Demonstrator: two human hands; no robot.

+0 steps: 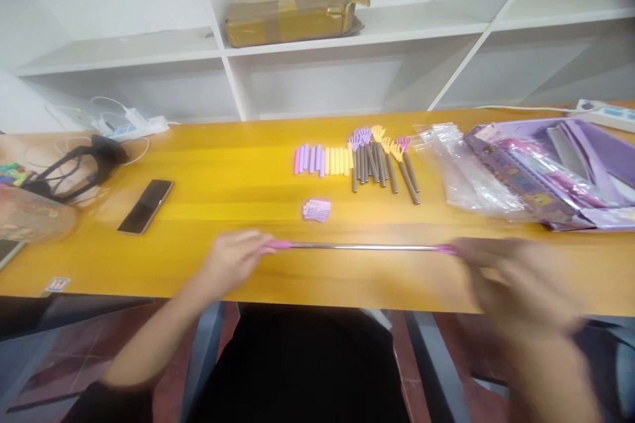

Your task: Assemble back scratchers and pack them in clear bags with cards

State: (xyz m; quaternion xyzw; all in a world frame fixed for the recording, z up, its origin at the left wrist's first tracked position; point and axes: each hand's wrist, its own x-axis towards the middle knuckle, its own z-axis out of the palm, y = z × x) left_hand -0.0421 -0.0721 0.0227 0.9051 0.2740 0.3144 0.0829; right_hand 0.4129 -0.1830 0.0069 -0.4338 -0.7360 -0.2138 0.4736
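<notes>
No legible text (blurred sticker [58, 285]).

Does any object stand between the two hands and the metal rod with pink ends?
Nothing visible does: the left hand grips one pink end of the metal rod, and the right hand, blurred, is at the other. The small pale-purple pile lies beyond the rod, not between.

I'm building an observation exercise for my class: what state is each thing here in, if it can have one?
Rod: extended
Left fingers: closed on the rod
Right fingers: blurred, grip unclear
Phone: flat, screen dark
Purple box: open
Carton: taped, end flap out
Clear plastic: crumpled
Cards: piled, overlapping
Scratchers: bunched
Sticks: lined up
Left power strip: plugs inserted
</notes>
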